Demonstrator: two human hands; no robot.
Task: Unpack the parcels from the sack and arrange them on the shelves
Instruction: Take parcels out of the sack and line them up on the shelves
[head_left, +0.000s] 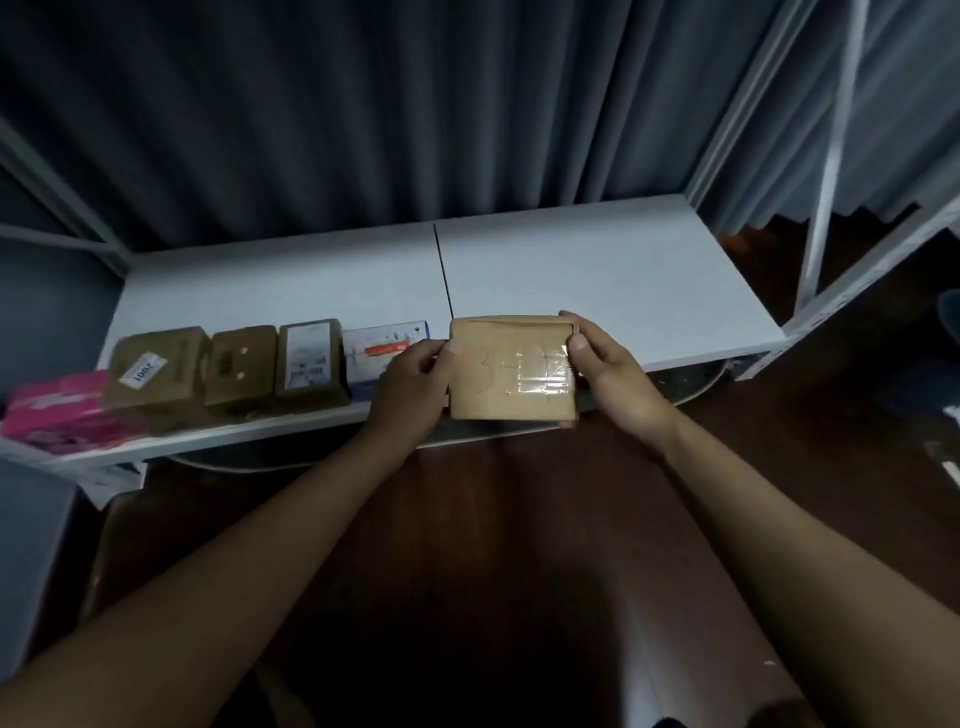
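At the far left of my view a pink parcel (54, 411) lies at the end of the white shelf (597, 280), its near corner at the front lip. Just to its right I see a brown box with a white sticker (156, 371), then a smaller brown box (240, 371), then a brown box with a printed label (310, 364), all standing side by side along the front of the shelf. Next in the row is a white parcel with a red stripe (387, 353), its right end partly hidden behind my left hand (415, 389). That hand grips the left edge of a flat brown cardboard parcel (511, 369), thumb curled over the top face and the other fingers under it where I cannot see them. The parcel is held level over the front edge of the shelf, just right of the seam between the two shelf boards, with handwriting and a patch of clear tape on its upper face. I cannot tell whether its underside touches the shelf. My right hand (608, 371) grips the parcel's right edge, thumb pressed on the taped patch and a finger hooked round the far right corner. Right of that hand the shelf board is bare up to its metal upright (826, 171). Grey curtains (363, 114) hang behind the shelf, and dark wooden floor (493, 519) lies below my forearms.
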